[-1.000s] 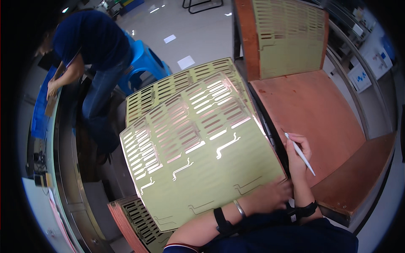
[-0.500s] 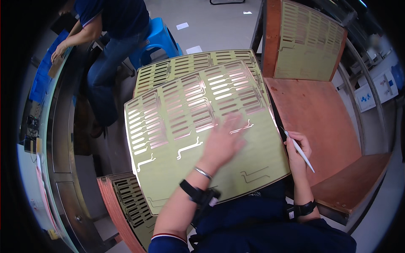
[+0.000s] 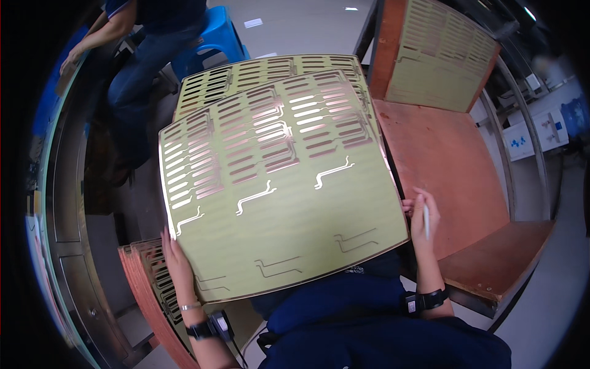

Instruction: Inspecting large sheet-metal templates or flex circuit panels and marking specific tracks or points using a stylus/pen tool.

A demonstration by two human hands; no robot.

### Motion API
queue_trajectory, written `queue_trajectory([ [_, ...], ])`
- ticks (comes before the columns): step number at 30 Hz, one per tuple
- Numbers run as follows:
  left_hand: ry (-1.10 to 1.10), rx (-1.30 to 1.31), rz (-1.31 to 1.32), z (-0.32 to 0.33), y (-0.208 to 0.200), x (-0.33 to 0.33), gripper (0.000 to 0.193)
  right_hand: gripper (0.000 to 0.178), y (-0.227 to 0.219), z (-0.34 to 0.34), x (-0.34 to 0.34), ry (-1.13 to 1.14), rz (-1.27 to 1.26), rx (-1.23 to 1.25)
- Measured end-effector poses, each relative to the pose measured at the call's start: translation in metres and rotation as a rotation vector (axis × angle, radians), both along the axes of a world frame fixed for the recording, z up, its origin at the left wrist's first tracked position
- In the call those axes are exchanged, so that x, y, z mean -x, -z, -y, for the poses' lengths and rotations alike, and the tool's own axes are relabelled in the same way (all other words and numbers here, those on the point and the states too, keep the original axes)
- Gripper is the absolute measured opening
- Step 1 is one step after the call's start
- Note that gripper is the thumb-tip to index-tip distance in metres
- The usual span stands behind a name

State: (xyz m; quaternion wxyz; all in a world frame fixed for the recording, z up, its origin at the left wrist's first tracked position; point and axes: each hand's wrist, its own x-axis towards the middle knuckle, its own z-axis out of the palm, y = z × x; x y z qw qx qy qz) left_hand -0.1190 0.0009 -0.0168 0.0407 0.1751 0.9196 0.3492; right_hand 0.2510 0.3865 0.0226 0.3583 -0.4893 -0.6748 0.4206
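A large pale-green circuit board panel (image 3: 276,215) with shiny copper traces lies tilted in front of me, its near edge by my lap. My left hand (image 3: 178,264) is closed at the panel's left edge, thumb and fingers along the rim. At the right edge is my right hand (image 3: 424,215), closed round a slim white pen-shaped tool (image 3: 426,222). Its fingertips reach the panel's rim. Underneath, another patterned panel (image 3: 215,89) shows past the far edge.
More panels stand in a stack (image 3: 138,277) at lower left. To the right is a reddish-brown wooden stand (image 3: 448,166) with a panel (image 3: 436,61) leaning on its back. A person (image 3: 153,61) sits at far left beside a blue stool (image 3: 215,31) and a metal-fronted bench (image 3: 74,234).
My left hand has moved from the middle of the panel's surface to its left edge. My right hand still holds the white tool, now turned more upright. The view has shifted slightly.
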Motion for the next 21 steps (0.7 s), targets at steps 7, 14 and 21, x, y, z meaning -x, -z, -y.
queue_trajectory([
  [7, -0.148, 0.02, 0.05, 0.004, -0.031, -0.055, 0.04, 0.02, -0.01, 0.001, 0.01, -0.035, 0.327, -0.122],
  [14, -0.205, -0.036, 0.116, 0.0, -0.021, -0.06, 0.045, 0.028, -0.018, 0.056, 0.056, -0.771, 0.216, -0.531],
  [21, -0.239, -0.344, 0.264, 0.003, -0.01, -0.064, 0.047, 0.038, -0.004, 0.012, 0.068, -0.562, 0.427, -0.556],
])
